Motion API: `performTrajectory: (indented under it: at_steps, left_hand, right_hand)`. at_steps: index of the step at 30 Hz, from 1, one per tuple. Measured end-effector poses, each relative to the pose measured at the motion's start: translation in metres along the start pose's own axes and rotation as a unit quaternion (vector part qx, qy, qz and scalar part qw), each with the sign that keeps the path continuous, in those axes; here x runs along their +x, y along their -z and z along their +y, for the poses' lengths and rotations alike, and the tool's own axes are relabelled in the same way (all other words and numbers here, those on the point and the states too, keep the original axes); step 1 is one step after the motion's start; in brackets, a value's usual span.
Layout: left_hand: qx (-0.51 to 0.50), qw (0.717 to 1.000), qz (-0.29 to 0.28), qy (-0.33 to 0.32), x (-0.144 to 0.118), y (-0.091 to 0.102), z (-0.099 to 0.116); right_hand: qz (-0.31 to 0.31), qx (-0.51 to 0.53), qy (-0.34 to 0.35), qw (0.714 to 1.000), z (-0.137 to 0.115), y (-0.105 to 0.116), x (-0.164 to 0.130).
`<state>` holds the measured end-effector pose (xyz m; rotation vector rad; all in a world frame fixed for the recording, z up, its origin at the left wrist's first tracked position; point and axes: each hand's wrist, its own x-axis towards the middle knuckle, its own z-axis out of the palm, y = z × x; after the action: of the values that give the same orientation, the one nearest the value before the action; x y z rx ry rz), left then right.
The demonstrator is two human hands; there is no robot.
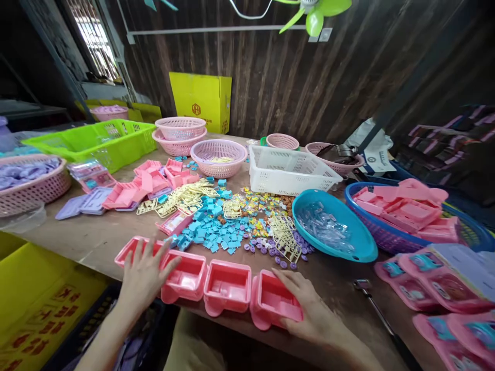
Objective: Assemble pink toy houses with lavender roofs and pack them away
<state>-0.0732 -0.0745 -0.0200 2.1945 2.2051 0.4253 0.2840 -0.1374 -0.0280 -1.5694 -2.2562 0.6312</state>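
Several pink plastic trays lie in a row along the near edge of the wooden table (96, 239). My left hand (145, 275) lies flat, fingers spread, on the leftmost pink tray (129, 250), next to a second pink tray (189, 275). A third pink tray (227, 286) sits in the middle. My right hand (309, 309) rests on the right edge of the rightmost pink tray (273, 299). Just beyond the row lie small blue pieces (216, 226), purple round pieces (266, 247) and cream part frames (286, 234).
A teal bowl (363, 247) of clear parts, a white basket (290, 172), a blue-purple basket (377, 234) of pink trays, pink round baskets (218, 154), a green crate (96, 139), packaged pink toys (436, 286) at right, a yellow box (23, 288) at lower left.
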Motion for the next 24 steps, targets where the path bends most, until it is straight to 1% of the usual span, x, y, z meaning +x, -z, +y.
performTrajectory:
  at_steps: [3,5,9,12,15,17,18,20,22,24]
  left_hand:
    - [0.032,0.999,0.025,0.0,-0.004,-0.015,0.002]
    - [0.057,0.997,0.043,0.008,-0.004,-0.023,0.007]
    - [0.102,0.99,0.085,0.048,-0.005,-0.034,0.021]
    - [0.106,0.987,0.106,0.05,-0.006,-0.042,0.032]
    - [0.099,0.987,0.118,0.055,-0.009,-0.05,0.036]
    - [0.087,0.987,0.123,0.058,-0.01,-0.053,0.034]
    - [0.08,0.987,0.127,0.058,-0.011,-0.053,0.032]
    - [0.067,0.986,0.143,0.054,-0.01,-0.05,0.027]
    - [0.054,0.983,0.172,0.036,-0.003,-0.043,0.021]
    - [0.041,0.981,0.191,0.008,0.009,-0.032,0.018]
  right_hand:
    - [-0.016,0.01,0.003,1.0,0.001,-0.002,0.013]
    - [-0.033,0.022,-0.012,0.999,0.005,0.0,0.015]
    - [-0.068,0.041,-0.058,0.995,0.014,0.007,0.01]
    - [-0.066,0.048,-0.068,0.994,0.024,0.009,0.002]
    - [-0.077,0.057,-0.078,0.992,0.035,0.013,-0.005]
    - [-0.085,0.064,-0.09,0.99,0.04,0.02,-0.005]
    - [-0.08,0.064,-0.096,0.99,0.043,0.025,-0.002]
    - [-0.044,0.049,-0.102,0.993,0.047,0.038,0.013]
    - [0.003,0.015,-0.09,0.996,0.051,0.051,0.039]
    - [0.031,-0.032,-0.06,0.997,0.055,0.06,0.075]
